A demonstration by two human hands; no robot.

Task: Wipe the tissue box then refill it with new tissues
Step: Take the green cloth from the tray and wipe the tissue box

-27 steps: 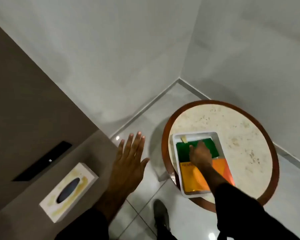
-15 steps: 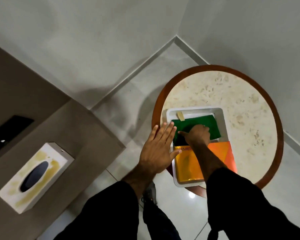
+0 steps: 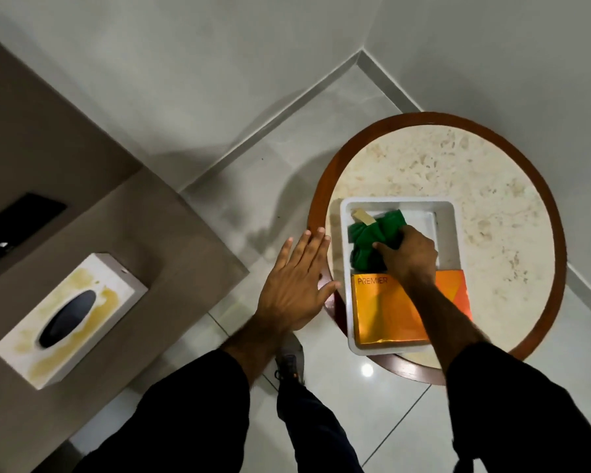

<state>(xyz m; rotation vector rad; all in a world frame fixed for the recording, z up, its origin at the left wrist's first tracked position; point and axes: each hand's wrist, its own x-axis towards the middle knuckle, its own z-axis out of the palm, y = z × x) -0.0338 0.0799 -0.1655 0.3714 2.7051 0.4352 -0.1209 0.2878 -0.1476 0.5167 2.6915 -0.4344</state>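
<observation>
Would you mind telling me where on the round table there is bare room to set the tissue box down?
The round table is bare beyond and right of the white tray. The tray is crowded: green cloth gripped by the right hand, orange tissue pack. The left hand hovers at the table's left rim.

Dim, soft shadows, floor (image 3: pixel 367 370) glare, wide-angle warp.

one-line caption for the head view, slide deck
Right hand bunches a green cloth in a white tray; open left hand hovers; stained white tissue box waits.
</observation>
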